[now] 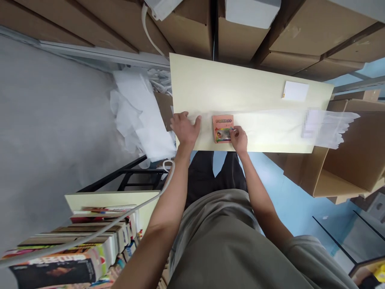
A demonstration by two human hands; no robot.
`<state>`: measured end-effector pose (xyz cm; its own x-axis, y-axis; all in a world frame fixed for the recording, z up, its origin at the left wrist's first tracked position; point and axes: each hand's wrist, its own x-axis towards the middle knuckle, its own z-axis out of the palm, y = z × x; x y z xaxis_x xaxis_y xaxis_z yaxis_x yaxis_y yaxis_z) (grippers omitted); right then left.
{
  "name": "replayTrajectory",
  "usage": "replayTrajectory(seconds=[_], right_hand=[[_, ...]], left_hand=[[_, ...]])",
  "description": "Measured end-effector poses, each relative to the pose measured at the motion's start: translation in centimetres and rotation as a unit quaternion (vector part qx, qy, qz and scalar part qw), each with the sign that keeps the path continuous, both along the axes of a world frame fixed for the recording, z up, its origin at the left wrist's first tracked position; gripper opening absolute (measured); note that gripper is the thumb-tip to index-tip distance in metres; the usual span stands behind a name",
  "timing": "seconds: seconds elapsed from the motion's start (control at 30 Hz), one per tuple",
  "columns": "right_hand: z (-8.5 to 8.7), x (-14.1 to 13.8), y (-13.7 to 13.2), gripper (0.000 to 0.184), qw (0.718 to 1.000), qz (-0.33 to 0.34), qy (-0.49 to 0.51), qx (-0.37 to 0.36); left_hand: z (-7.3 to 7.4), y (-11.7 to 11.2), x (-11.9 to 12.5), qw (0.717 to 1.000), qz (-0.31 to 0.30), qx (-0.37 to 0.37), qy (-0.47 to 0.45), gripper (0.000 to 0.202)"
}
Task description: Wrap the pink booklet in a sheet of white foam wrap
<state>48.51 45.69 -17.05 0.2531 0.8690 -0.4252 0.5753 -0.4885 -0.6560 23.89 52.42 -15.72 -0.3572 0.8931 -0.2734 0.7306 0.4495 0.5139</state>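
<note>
Books (pixel 75 249) stand stacked at the lower left, spines and covers showing, on a pale shelf board; a white cable (pixel 126 216) runs over them and up past the person's left forearm; above, loose white wrapping sheets (pixel 141 116) lie heaped against the left end of the surface (pixel 255 86), a pale yellow board that runs rightward in front of rows of brown cardboard boxes (pixel 186 28); the left hand (pixel 185 127) lies flat near the surface's left end, palm down and fingers spread apart, pressing on the left end of a long clear plastic film (pixel 270 124) that stretches across the board; just to the right, and apart from that hand, a small pink-orange booklet (pixel 223 128) with a printed picture on its cover lies flat on the surface close to the near edge; whether it sits over or under the film cannot be told; the right hand (pixel 238 138) rests at the booklet's lower right corner, fingertips (pixel 233 129) closed together on its edge and cover, thumb hidden; further right a small white notepad (pixel 295 90) lies near the far edge, well apart from both hands; the film's right end hangs past the surface's right end over an open cardboard box (pixel 345 168); part of the film there is blurred; blue floor (pixel 288 196) shows below.
</note>
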Motion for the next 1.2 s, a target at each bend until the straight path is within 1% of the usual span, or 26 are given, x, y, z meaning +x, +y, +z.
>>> replayTrajectory(seconds=[0.1,0.2,0.27,0.33,0.43,0.53,0.6,0.7,0.77,0.87,0.93,1.0,1.1,1.2], right_hand=[[-0.2,0.4,-0.2,0.023,0.997,-0.024,0.071,-0.001],[-0.6,0.4,-0.5,0.032,0.989,-0.063,0.133,0.003],[-0.9,0.3,-0.6,0.038,0.984,-0.095,0.151,0.01],[-1.2,0.1,-0.6,0.043,0.981,-0.117,0.155,0.018],[-1.7,-0.4,-0.5,0.046,0.985,-0.126,0.116,0.02],[-1.9,-1.0,-0.4,0.044,0.989,-0.136,0.059,0.024],[-1.8,-1.4,-0.3,0.042,0.989,-0.138,0.037,0.027],[-1.4,-1.7,-0.3,0.037,0.991,-0.132,0.018,0.023],[-1.0,-1.7,-0.2,0.033,0.991,-0.13,0.016,0.015],[-0.5,-1.6,0.1,0.029,0.993,-0.118,0.01,-0.001],[-0.3,-1.6,0.3,0.027,0.995,-0.103,-0.003,-0.015],[-0.4,-1.5,0.5,0.026,0.995,-0.091,-0.011,-0.03],[-0.6,-1.4,0.7,0.026,0.996,-0.078,-0.005,-0.033],[-0.5,-0.9,0.6,0.03,0.997,-0.072,0.03,-0.023]], left_hand=[[-0.2,2.1,-0.4,0.998,-0.042,-0.048,-0.002,0.029],[-0.1,3.2,-0.9,0.996,-0.073,-0.043,-0.021,0.023],[-0.2,3.8,-1.3,0.997,-0.055,-0.034,-0.038,0.02],[-0.5,4.4,-1.6,0.998,-0.013,-0.026,-0.052,0.02],[-1.0,4.9,-2.0,0.998,0.025,-0.018,-0.057,0.021],[-1.1,4.2,-2.5,0.998,0.03,-0.033,-0.048,0.026],[-0.8,3.0,-2.9,0.997,0.028,-0.059,-0.039,0.027],[-0.1,0.7,-3.3,0.995,0.012,-0.09,-0.051,0.021],[0.4,-0.5,-3.5,0.994,0.008,-0.081,-0.076,0.016],[1.4,-1.4,-3.3,0.992,0.021,-0.032,-0.12,0.019],[2.3,-1.6,-2.5,0.988,0.022,-0.003,-0.152,0.025],[3.2,-1.7,-0.8,0.983,0.003,0.013,-0.186,0.028],[3.9,-1.6,3.5,0.974,-0.056,0.011,-0.219,0.022],[3.4,-1.5,8.5,0.968,-0.1,0.0,-0.228,0.019]])
